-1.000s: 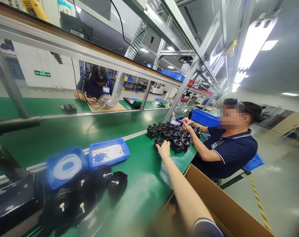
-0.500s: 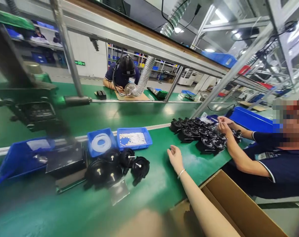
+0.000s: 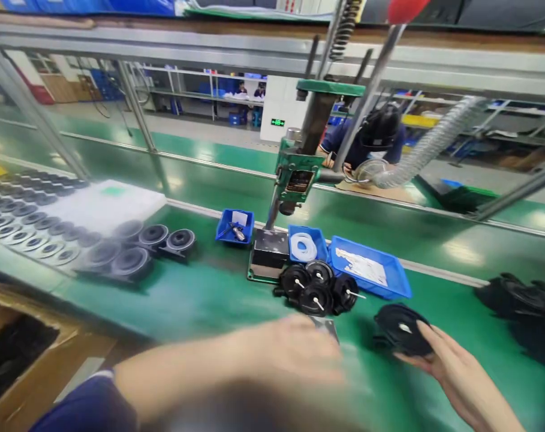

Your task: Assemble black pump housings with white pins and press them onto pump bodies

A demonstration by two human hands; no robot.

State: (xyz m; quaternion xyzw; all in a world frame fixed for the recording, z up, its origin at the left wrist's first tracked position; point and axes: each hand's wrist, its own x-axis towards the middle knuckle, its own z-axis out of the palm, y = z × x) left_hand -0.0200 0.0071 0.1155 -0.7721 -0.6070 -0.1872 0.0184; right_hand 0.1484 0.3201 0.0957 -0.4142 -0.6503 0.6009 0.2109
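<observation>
My right hand [image 3: 452, 369] grips the near edge of a black round part with a white centre pin [image 3: 400, 329] on the green bench, low at the right. My left hand [image 3: 294, 351] sweeps across the lower middle, badly smeared by motion, so its fingers cannot be read. It passes just in front of a small grey plate [image 3: 327, 327]. Beyond it sit several more black round parts with white pins [image 3: 317, 287], close together.
A green press stand [image 3: 299, 174] rises over a dark base plate [image 3: 268, 252], with blue trays [image 3: 369, 267] beside it. Black discs [image 3: 153, 240] and a white tray lie left; a black pile [image 3: 524, 306] far right. Cardboard box [image 3: 11, 342] lower left. A person works opposite.
The view has swung left, away from the seated co-worker. My right hand, empty half a second ago, now grips a black part; my left arm has come into view, moving fast.
</observation>
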